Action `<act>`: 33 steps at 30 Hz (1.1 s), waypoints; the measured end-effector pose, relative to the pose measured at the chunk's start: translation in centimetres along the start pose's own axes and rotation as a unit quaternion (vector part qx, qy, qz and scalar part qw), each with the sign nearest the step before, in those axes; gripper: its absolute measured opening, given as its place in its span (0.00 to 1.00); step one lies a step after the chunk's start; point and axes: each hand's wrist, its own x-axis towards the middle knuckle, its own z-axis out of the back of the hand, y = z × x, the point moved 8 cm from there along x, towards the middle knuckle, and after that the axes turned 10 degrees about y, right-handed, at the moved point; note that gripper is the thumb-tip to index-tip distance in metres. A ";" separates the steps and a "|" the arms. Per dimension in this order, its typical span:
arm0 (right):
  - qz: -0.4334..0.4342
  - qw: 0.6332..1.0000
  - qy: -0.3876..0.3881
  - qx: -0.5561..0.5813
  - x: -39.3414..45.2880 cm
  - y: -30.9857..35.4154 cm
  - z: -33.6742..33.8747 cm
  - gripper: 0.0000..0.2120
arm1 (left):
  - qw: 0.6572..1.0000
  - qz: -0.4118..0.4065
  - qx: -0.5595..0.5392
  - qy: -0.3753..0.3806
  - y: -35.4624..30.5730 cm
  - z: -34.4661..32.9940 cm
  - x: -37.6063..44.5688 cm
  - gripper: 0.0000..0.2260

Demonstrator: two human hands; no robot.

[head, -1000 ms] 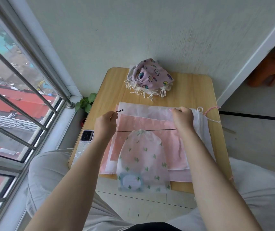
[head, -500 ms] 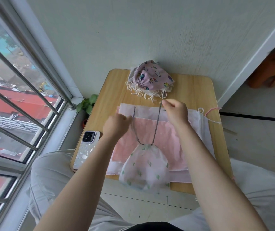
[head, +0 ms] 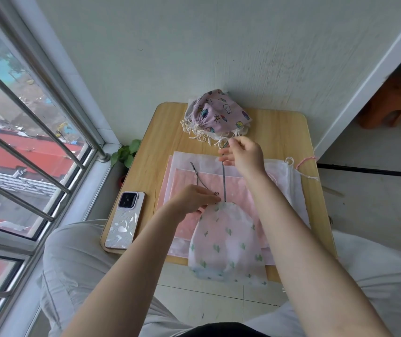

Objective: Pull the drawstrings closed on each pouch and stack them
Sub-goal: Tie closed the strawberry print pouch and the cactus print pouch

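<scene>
Phone (head: 124, 221), patterned case, no legible writing, at tabletop (head: 277, 132) left edge. My left hand (head: 192, 199) pinched on the cactus-print pouch (head: 227, 242) gathered neck, near edge. My right hand (head: 243, 155) clamped on its dark drawstring (head: 224, 181), pulled taut. Finished cartoon-print pouch (head: 218, 114) at far edge.

A cinched cactus-print pouch (head: 227, 242) overhangs the counter's (head: 279, 132) near edge atop flat pink pouches (head: 184, 188); closed pouches (head: 216, 115) are stacked behind.
</scene>
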 end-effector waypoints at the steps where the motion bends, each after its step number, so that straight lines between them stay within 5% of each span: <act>1: 0.004 1.000 0.000 0.003 -0.1 0.1 0.0 0.04 | 0.999 -0.005 -0.034 -0.007 0.1 0.0 0.0 0.09; 4: -0.004 1.000 -0.017 -0.020 -0.4 -0.5 0.7 0.15 | 0.992 -0.009 -0.109 -0.060 0.8 0.9 0.0 0.10; 6: -0.042 0.992 -0.026 -0.119 -0.9 -1.2 1.4 0.13 | 0.987 -0.006 -0.133 -0.092 1.4 1.5 0.0 0.10; 12: -0.235 0.893 0.217 -0.315 -3.7 -5.7 -1.7 0.27 | 0.975 -0.020 -0.177 -0.134 1.5 2.3 -0.2 0.09; 17: -0.180 0.938 0.209 -0.210 -3.7 -6.2 -2.6 0.10 | 0.940 -0.080 -0.318 -0.093 1.3 1.6 0.0 0.10; 20: -0.187 0.940 0.218 -0.182 -4.0 -6.7 -3.2 0.12 | 0.912 -0.123 -0.389 -0.045 0.5 1.2 0.1 0.08; 26: -0.084 0.990 0.109 -0.026 -2.8 -4.8 -1.9 0.04 | 0.989 -0.062 -0.114 -0.077 -0.5 1.9 0.0 0.08; 33: -0.051 0.989 0.141 0.014 -2.6 -2.8 -3.1 0.06 | 0.990 -0.086 -0.036 0.105 -2.7 -0.9 -0.3 0.14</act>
